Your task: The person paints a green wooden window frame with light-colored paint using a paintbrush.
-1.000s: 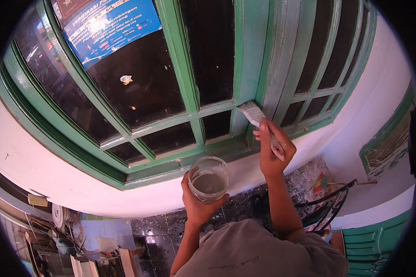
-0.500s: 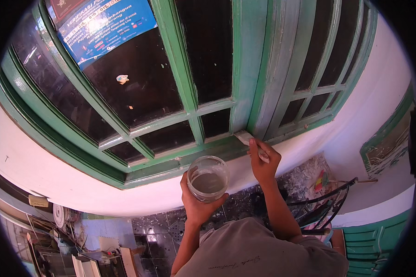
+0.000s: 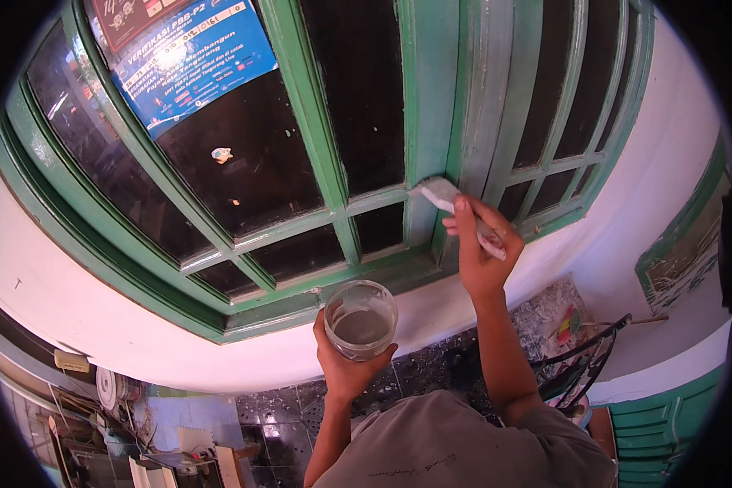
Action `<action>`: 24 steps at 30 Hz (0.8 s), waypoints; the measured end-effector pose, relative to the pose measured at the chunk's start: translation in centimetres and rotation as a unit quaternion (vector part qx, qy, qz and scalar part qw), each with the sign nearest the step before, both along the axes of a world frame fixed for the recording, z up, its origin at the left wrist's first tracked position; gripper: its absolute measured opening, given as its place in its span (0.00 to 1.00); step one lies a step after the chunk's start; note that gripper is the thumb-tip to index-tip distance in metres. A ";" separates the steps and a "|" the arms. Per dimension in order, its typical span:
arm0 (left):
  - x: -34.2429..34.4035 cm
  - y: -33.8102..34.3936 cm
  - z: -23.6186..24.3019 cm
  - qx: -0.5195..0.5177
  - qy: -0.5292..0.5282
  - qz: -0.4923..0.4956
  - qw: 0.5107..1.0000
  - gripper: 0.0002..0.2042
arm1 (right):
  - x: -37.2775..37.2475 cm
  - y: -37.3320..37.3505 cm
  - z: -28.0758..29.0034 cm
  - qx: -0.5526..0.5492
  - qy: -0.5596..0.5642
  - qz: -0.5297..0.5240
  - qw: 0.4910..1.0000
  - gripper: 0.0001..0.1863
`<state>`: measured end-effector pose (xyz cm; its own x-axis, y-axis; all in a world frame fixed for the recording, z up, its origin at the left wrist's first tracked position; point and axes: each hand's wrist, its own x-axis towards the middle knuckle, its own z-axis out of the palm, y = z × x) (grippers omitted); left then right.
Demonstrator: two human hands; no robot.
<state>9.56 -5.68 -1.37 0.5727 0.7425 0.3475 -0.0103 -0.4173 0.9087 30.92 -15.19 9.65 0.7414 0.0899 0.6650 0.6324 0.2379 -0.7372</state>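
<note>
In my left hand point(image 3: 346, 370) is a clear round jar point(image 3: 360, 320) with greyish liquid in the bottom, held just in front of the sill, fingers wrapped round its side. My right hand point(image 3: 485, 244) grips a paintbrush point(image 3: 442, 193) by its pale, paint-smeared handle. The bristles rest against the green window frame point(image 3: 436, 154), on the upright post beside the dark panes, near the end of the lower crossbar. Part of the handle is hidden behind my fingers.
A blue printed sheet point(image 3: 199, 69) is stuck on the glass. Below runs the white wall point(image 3: 163, 354), over a dark tiled floor point(image 3: 276, 423). A black metal chair point(image 3: 581, 358) stands at the right. Boards and clutter point(image 3: 163, 464) lie at the lower left.
My right hand has moved up with the paintbrush, from the bottom corner of the frame to higher on the post. The jar stays in my left hand, nearly in place.
</note>
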 end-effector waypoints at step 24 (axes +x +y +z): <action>-0.1 -0.9 -0.2 0.006 -0.001 0.011 1.000 0.56 | 0.4 0.6 -7.8 -0.067 0.068 -0.003 0.995 0.09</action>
<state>9.51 -6.62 -1.53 0.5558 0.7503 0.3578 -0.0040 -0.4280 0.9038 31.34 -14.61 1.88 0.8252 0.1656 0.5400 0.5251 0.1275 -0.8415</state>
